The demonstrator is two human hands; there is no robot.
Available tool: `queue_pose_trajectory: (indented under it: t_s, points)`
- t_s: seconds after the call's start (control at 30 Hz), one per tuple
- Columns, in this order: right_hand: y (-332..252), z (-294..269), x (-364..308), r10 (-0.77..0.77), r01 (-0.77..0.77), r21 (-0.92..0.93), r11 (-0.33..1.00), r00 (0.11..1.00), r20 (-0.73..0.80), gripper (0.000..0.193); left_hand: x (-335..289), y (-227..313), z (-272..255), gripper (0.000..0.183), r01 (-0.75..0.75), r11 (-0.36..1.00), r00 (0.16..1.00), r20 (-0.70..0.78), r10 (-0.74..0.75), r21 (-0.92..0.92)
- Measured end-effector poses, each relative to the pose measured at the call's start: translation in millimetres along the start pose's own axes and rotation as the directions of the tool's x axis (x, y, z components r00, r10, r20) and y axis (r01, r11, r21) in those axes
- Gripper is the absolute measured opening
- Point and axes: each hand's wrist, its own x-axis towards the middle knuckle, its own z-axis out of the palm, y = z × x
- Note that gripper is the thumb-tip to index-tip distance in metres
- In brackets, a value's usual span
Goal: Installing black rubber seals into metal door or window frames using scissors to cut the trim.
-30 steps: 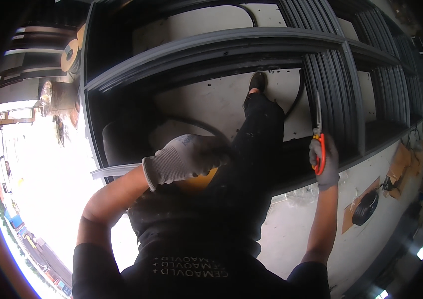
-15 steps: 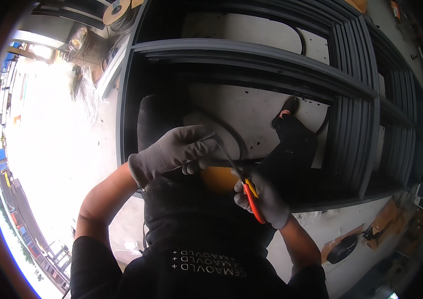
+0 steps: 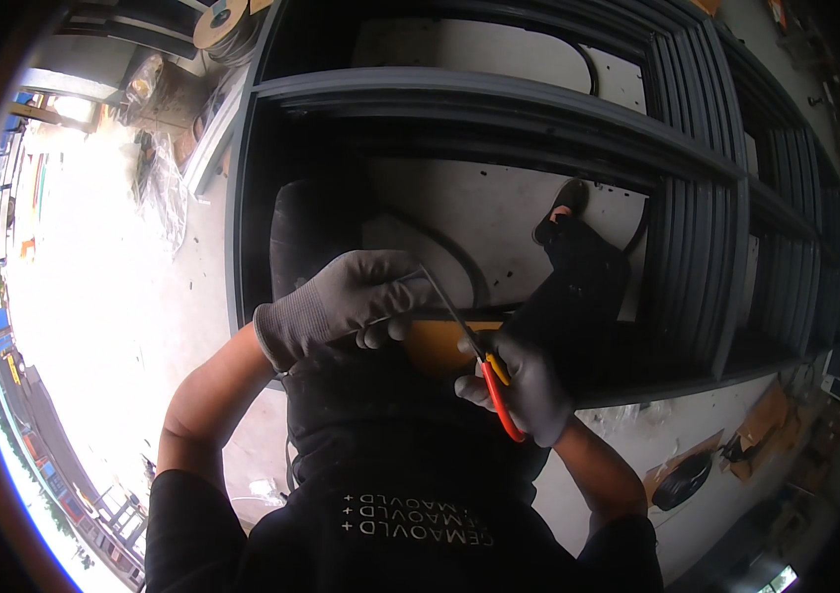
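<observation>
Left hand (image 3: 341, 301), in a grey glove, is closed around a thin dark rubber strip (image 3: 437, 289), pinching it at about centre frame. The strip arcs from that grip toward 3 o'clock, meeting the cutters (image 3: 492, 381). Right hand (image 3: 529, 387), also gloved, is clamped on the red and yellow handles of the cutters, whose blades point toward 11 o'clock at the strip. An orange item (image 3: 438, 344) lies between the hands. Dark metal frames (image 3: 499, 94) lie on the floor from 12 to 3 o'clock.
</observation>
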Motion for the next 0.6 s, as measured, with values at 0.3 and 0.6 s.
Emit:
queue_pose_trajectory:
  t_s: [0.3,0.6]
  points:
    - [18,5,-3,-0.033,0.039,0.2,0.979,0.999,-0.032,0.034,3,-4,-1,0.028,0.03,0.995,0.999,0.025,-0.027,-0.099]
    - [21,4,-8,0.029,-0.046,0.346,0.937,0.998,0.055,0.019,4,2,-4,0.023,0.093,0.993,0.988,0.131,-0.084,-0.066]
